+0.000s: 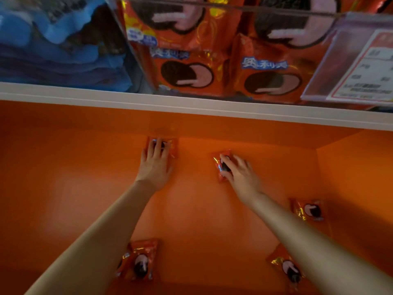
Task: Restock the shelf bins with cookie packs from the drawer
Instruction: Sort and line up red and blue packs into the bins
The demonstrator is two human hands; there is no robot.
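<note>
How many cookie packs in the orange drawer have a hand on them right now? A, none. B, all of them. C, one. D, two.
D: the left hand rests on the back pack, the right hand grips the centre pack, and the three nearer packs lie untouched.

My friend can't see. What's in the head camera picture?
Two bare hands reach into an orange drawer: the left hand rests on one small orange foil cookie pack, the right hand grips another pack. Three more packs lie nearer.
</note>
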